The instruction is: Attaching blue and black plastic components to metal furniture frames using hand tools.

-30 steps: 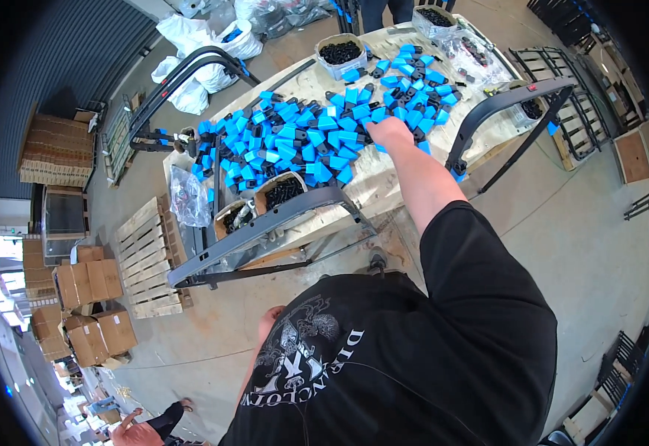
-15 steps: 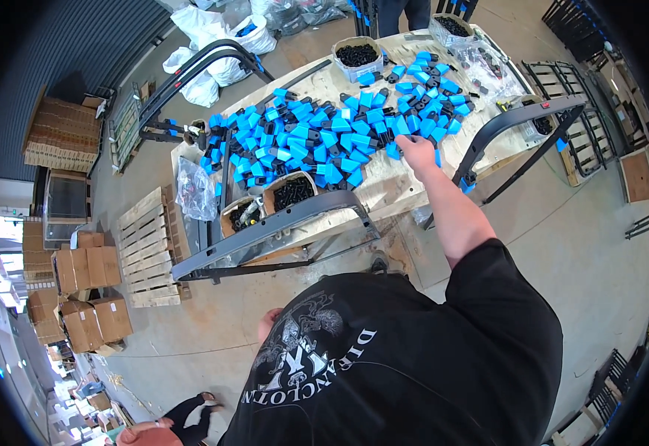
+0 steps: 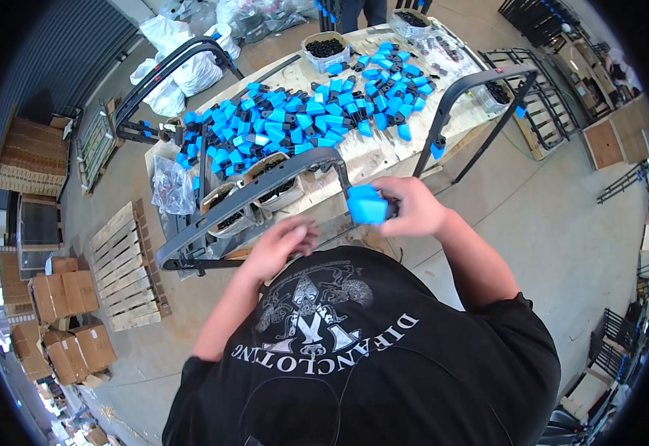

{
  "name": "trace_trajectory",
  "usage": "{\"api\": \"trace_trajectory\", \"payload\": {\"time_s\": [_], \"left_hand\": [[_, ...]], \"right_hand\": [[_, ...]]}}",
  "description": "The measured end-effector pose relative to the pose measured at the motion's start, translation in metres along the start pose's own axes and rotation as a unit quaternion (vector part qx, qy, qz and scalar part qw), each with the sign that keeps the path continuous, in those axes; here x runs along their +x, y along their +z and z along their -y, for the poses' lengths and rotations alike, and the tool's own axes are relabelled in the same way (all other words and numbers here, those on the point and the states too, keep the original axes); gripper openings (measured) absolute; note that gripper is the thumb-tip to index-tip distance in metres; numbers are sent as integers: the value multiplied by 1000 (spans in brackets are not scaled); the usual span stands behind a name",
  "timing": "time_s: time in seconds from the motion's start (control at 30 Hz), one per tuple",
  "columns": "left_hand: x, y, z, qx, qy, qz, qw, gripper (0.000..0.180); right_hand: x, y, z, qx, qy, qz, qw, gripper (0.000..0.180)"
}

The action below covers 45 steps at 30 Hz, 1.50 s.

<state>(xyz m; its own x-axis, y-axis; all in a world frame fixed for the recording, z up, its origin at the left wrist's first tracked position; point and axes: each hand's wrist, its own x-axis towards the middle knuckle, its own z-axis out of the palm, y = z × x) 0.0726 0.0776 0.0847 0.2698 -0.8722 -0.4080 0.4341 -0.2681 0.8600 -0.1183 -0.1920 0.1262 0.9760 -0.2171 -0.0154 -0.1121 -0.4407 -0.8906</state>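
In the head view, the right hand [image 3: 416,208] has drawn back from the pile's edge, and the left hand [image 3: 280,247] has risen before the body. The right is closed around a blue-and-black piece [image 3: 367,205] at the dark curved bar's [image 3: 257,189] end; contact is unclear. The left, loosely curled, appears empty. Picking seems done; the pile [image 3: 265,123] remains on the surface [image 3: 381,151].
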Motion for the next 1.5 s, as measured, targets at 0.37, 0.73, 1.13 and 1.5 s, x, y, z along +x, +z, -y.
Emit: {"api": "trace_trajectory", "payload": {"time_s": [0.37, 0.73, 1.13, 1.5], "left_hand": [[-1, 6, 10, -131, -48, 158, 978, 48], [-32, -1, 65, -120, 139, -34, 982, 50], [-47, -141, 171, -119, -66, -251, 958, 18], [1, -230, 182, -67, -32, -452, 889, 41]], "right_hand": [[-19, 93, 81, -292, -7, -61, 954, 62], [-9, 226, 13, 347, 330, -4, 878, 32], [-18, 228, -10, 482, 338, -16, 808, 20], [-25, 225, -7, 392, 375, -10, 840, 19]]}}
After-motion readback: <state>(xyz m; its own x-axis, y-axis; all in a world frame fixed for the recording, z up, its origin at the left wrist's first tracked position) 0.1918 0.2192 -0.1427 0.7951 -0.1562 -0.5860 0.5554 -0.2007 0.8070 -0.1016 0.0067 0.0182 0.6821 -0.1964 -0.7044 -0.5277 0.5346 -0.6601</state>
